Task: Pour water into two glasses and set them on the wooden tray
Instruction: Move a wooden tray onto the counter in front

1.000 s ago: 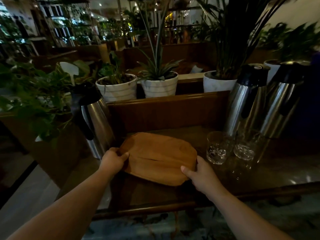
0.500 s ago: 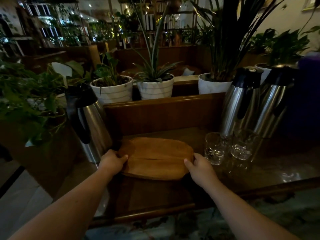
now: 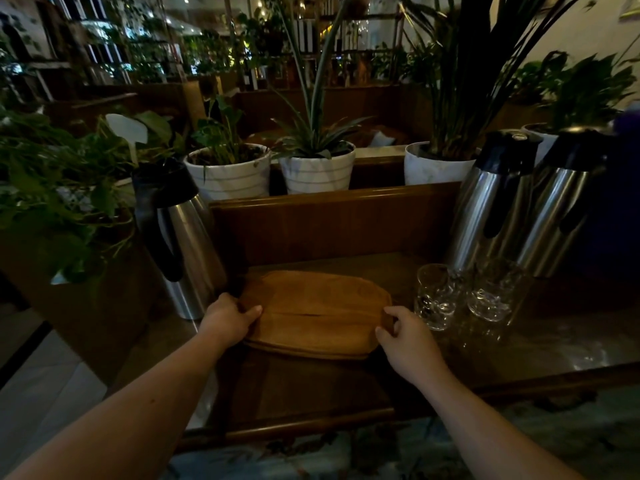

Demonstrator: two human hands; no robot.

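Tray (image 3: 317, 308) between both hands' grip

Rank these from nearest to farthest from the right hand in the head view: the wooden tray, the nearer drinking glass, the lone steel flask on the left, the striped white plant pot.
1. Wooden tray: touching the right hand, at its right edge.
2. Nearer drinking glass: just right of the hand.
3. Lone steel flask: across the tray, beyond the left hand.
4. Striped white plant pot: behind the wooden partition, far left.

Left hand (image 3: 227, 317) and right hand (image 3: 405, 336) grip the wooden tray (image 3: 317, 308) beside two glasses (image 3: 462, 294)
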